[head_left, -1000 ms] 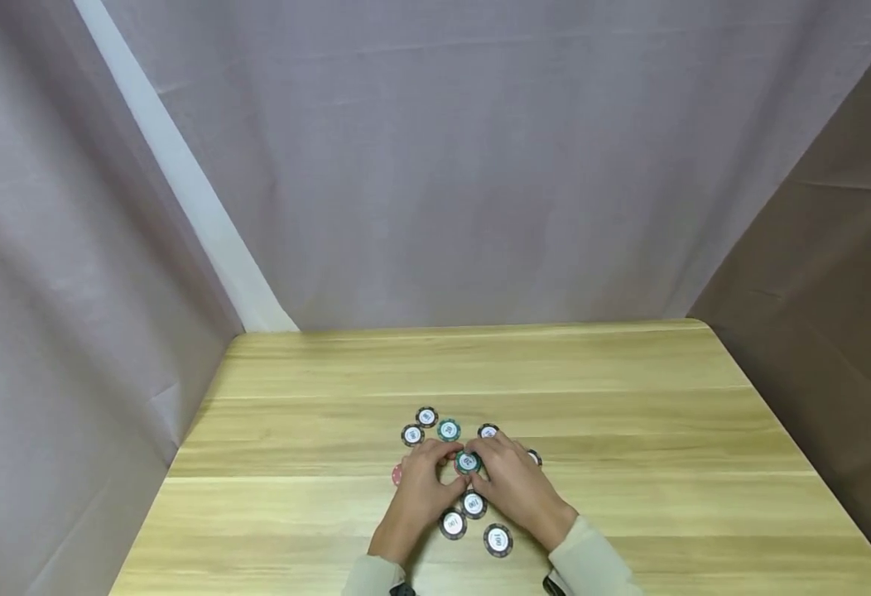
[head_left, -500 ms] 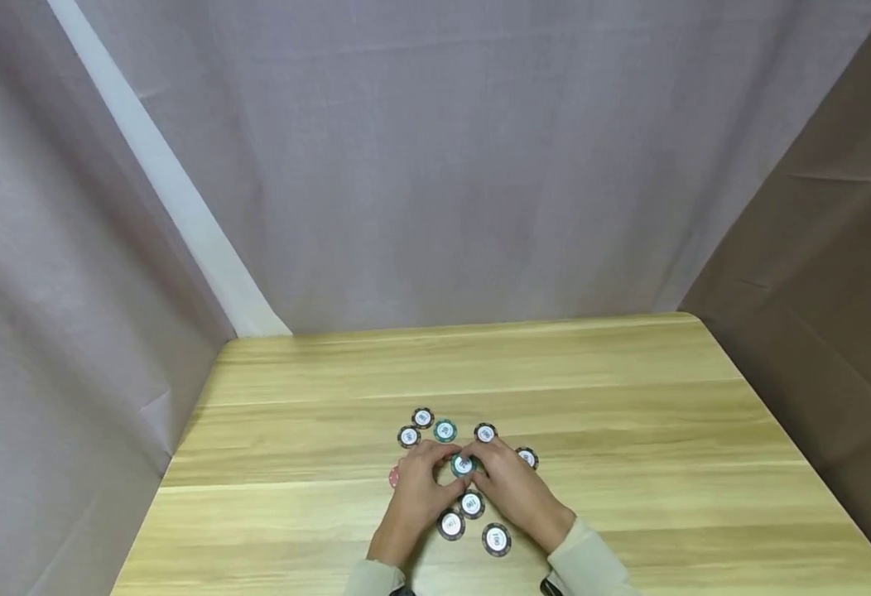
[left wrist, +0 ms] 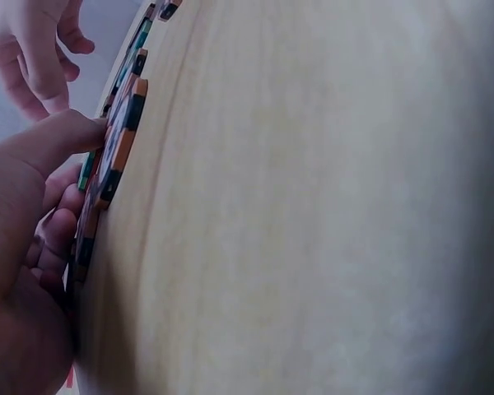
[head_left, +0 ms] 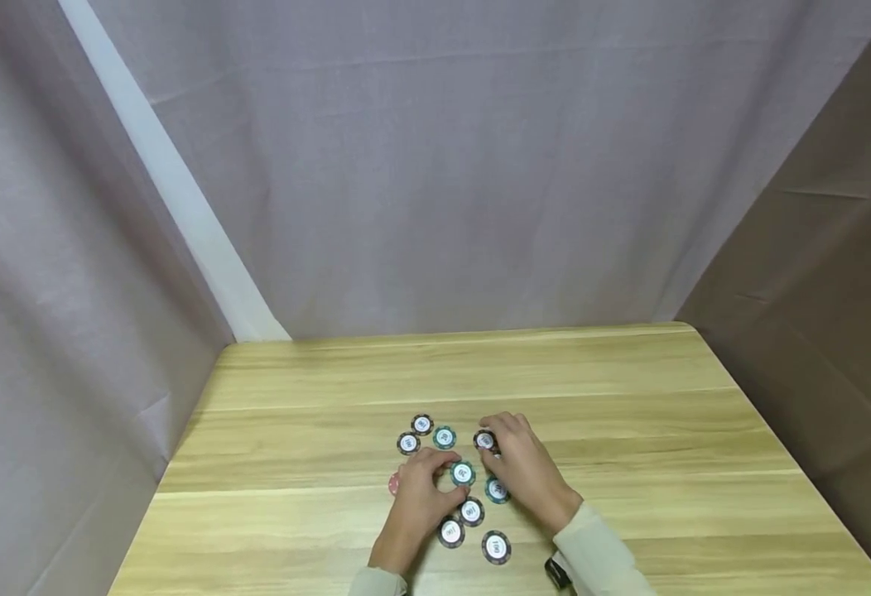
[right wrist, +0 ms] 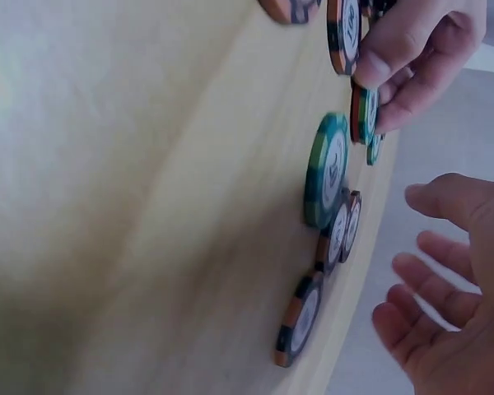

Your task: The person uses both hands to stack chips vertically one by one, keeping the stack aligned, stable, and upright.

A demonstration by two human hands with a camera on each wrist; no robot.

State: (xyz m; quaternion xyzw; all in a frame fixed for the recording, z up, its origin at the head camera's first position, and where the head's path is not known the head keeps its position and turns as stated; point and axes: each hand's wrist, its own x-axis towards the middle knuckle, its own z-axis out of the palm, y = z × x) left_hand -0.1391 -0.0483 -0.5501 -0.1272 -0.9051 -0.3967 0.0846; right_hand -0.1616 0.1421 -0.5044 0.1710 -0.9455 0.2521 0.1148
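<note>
My left hand (head_left: 422,492) holds a green poker chip (head_left: 463,473) between thumb and fingers; in the right wrist view, a red-edged layer shows under that chip (right wrist: 367,115). My right hand (head_left: 522,465) hovers with spread, slightly bent fingers around a black poker chip (head_left: 483,439) without gripping it. Beside its palm lies another green chip (head_left: 497,489). In the right wrist view, the right hand's fingers (right wrist: 435,284) stand apart from the chips. Near the left thumb is a black chip (head_left: 471,511) marked 100.
More black chips lie nearer the person, one (head_left: 451,531) and another (head_left: 496,547). Beyond the left hand are black chips (head_left: 422,425) and a green one (head_left: 445,437). A red chip (head_left: 394,483) peeks out beside the left hand. Grey curtains (head_left: 435,165) surround the wooden table (head_left: 294,530).
My right hand has left the middle green chip and moved right and farther away, over a black chip. Another green chip has come into sight beside it. The left hand stays at the middle chip.
</note>
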